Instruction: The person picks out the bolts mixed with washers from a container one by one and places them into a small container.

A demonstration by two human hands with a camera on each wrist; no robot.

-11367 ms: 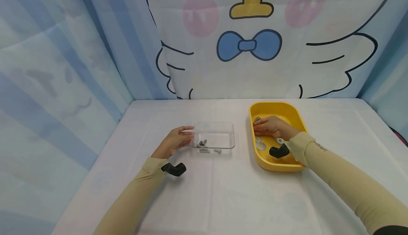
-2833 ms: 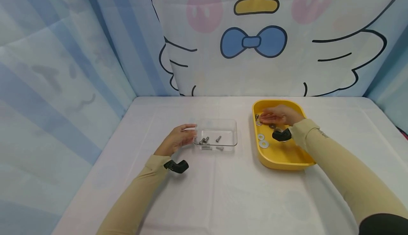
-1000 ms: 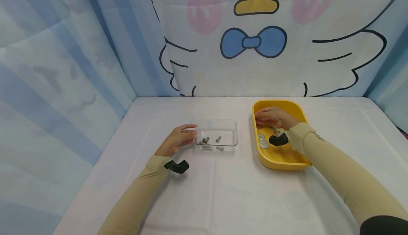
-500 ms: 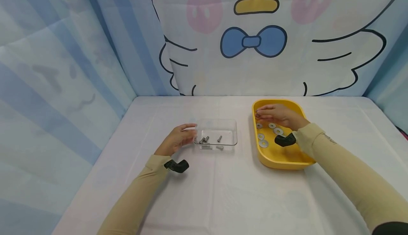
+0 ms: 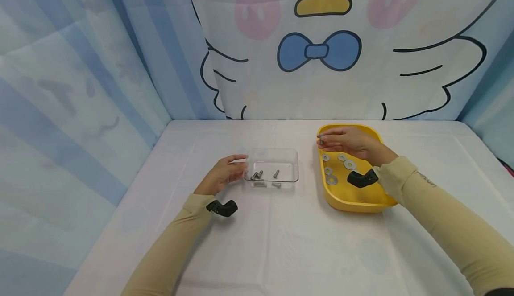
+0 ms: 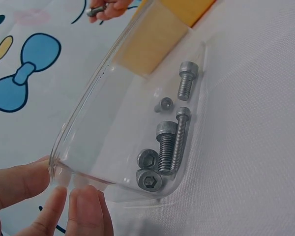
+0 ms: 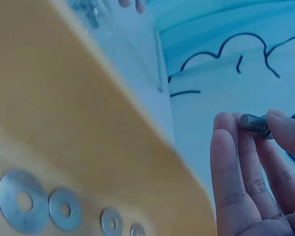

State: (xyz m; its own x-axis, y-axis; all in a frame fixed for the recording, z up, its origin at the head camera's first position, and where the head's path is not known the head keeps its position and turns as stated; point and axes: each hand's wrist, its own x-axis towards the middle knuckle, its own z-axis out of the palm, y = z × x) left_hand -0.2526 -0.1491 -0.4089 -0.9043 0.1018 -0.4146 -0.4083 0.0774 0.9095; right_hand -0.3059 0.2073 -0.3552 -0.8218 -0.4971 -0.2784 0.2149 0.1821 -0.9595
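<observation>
My right hand point(image 5: 355, 144) pinches a steel socket head screw point(image 7: 254, 124) between thumb and fingers, above the far left edge of the yellow tray point(image 5: 353, 207). In the right wrist view its threaded end points left, and the thumb partly covers the rest. My left hand point(image 5: 221, 175) touches the left wall of a clear plastic box point(image 5: 291, 164) with extended fingers. Inside that box lie several socket head screws point(image 6: 166, 145) of different sizes, mostly gathered along one side in the left wrist view. Several flat washers point(image 5: 350, 165) lie on the tray's floor.
Both containers stand on a white-covered table point(image 5: 281, 242), the clear box left of the tray with a gap between them. A printed cloth backdrop point(image 5: 321, 95) rises at the table's far edge, and blue-striped cloth point(image 5: 80, 153) hangs on the left.
My right hand has risen from the tray's floor with a screw, uncovering washers beneath. Compared with the oldest frame, another screw lies in the clear box. My left hand stays at the box.
</observation>
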